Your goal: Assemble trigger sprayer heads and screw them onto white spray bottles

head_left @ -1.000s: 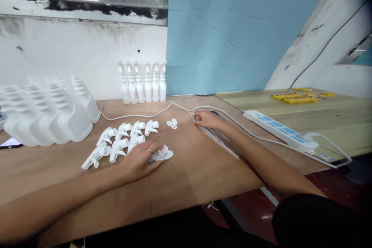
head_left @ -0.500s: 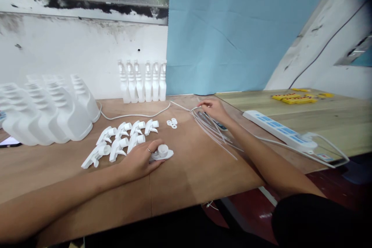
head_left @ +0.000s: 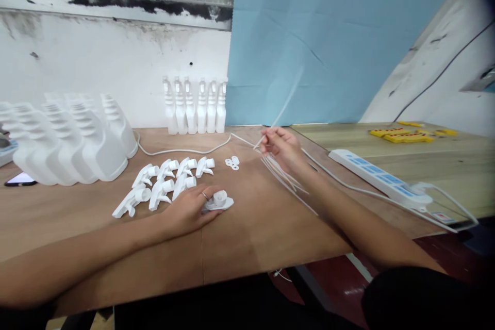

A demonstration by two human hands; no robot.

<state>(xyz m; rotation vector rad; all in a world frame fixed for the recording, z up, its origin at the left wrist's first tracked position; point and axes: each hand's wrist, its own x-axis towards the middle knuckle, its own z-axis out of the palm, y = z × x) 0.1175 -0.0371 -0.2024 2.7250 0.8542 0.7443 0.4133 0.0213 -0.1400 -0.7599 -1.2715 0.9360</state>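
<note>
My left hand (head_left: 193, 210) is closed around a white trigger sprayer head (head_left: 220, 200), its round collar facing up, low over the table. In my right hand (head_left: 282, 147), thumb and fingers pinch a thin white plastic tube (head_left: 284, 105) that sticks up toward the blue sheet. Below that hand lies a bunch of similar tubes (head_left: 282, 174), partly hidden by the forearm. Several more sprayer heads (head_left: 160, 193) lie in two rows left of my left hand. A few small white washers (head_left: 232, 163) rest between the two hands, farther back.
White bottles (head_left: 102, 149) stand grouped at the left, and finished-looking spray bottles (head_left: 201, 108) line the wall. A phone (head_left: 21, 179) lies at far left. A white cable (head_left: 181, 151) crosses the table to the right, near a power strip (head_left: 381, 178). Yellow pieces (head_left: 406, 136) lie beyond.
My right hand has lifted a tube from the bunch and now holds it raised. My left hand keeps the sprayer head in about the same place. The view has shifted slightly.
</note>
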